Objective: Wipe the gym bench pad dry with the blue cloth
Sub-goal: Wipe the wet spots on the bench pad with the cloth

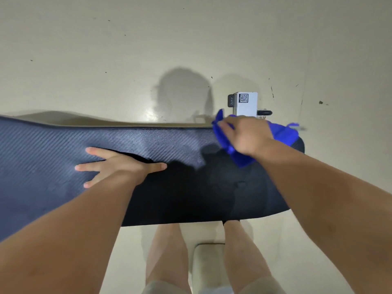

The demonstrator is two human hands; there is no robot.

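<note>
Pale floor (106,49) beyond, dark bench pad (53,141) across: left hand (118,166) flat on it, fingers spread; right hand (244,134) grips the bunched blue cloth (239,158) at its far edge.

- We see a pale, glossy floor (106,60) dotted with small dark specks.
- Far and to the right we find a white box (247,103) bearing a QR code label, with a dark fitting on its left end.
- A black knob (265,112) sticks out at the box's near right corner.
- A soft grey shadow (184,92) lies left of the box.
- Nearest us lies a pale, round-cornered slab (207,259).
</note>
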